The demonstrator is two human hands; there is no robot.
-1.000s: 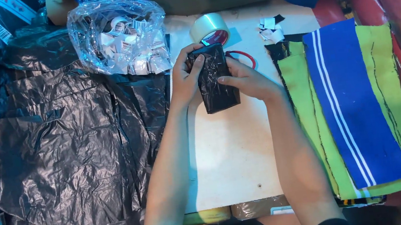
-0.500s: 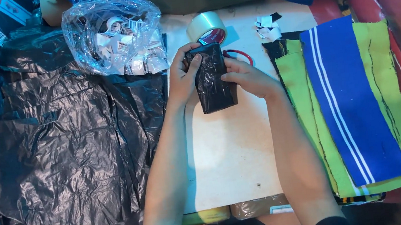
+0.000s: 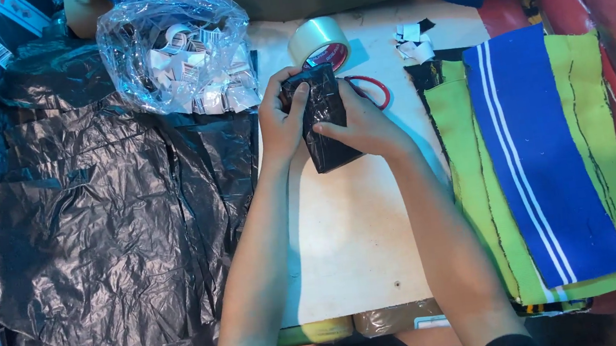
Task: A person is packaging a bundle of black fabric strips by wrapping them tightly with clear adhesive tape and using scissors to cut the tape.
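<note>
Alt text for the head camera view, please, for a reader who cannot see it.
Both hands, left hand and right hand, grip a small parcel wrapped in black plastic over a white table. A tape roll lies just behind; black plastic sheets spread left, striped fabric pieces right.

A white bench (image 3: 362, 244) carries everything here, with a small dark hole showing in its bare surface near the front edge. Crumpled black plastic bags (image 3: 99, 235) lie spread over its left side, overlapping one another. A clear plastic bag (image 3: 174, 53) stuffed with small white paper tags rests on the black bags at the back. A roll of clear tape (image 3: 319, 42) lies at the back middle, with a red ring (image 3: 376, 88) just beside it. A few paper scraps (image 3: 413, 41) sit near the tape. On the right lies a stack of cloth pieces (image 3: 539, 170), lime green below and blue with white stripes on top.
</note>
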